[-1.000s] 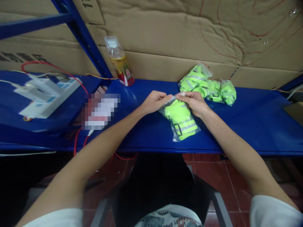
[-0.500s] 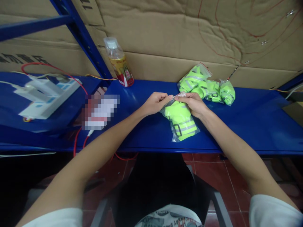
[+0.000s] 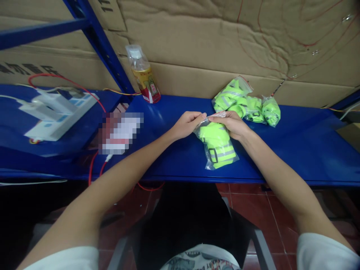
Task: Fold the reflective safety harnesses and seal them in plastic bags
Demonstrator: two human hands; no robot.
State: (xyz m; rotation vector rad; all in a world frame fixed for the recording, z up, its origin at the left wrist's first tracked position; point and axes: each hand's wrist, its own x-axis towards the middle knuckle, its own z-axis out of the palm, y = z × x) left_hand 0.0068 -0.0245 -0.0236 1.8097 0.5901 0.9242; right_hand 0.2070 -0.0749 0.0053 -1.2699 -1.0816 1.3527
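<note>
A clear plastic bag (image 3: 218, 144) holds a folded neon-yellow strap with grey stripes and a black buckle. Its top edge is pinched at the left by my left hand (image 3: 189, 123), thumb and fingers together. At the right end of the same edge, my right hand (image 3: 233, 123) grips the bag with its thumb on top. The bag hangs down toward the front edge of the blue table. Just behind my right hand lie several similar bagged neon straps (image 3: 254, 108) against the cardboard.
A bottle (image 3: 144, 80) stands at the back left. A white power strip (image 3: 63, 116) with plugs and red cable lies far left, near a blurred white item (image 3: 122, 133). Blue shelf post (image 3: 104, 48) rises behind; cardboard (image 3: 191, 41) backs the blue table (image 3: 298, 142).
The view has shifted slightly. Both hands keep their pinch on the bag's top edge, and a little more of that edge shows between them.
</note>
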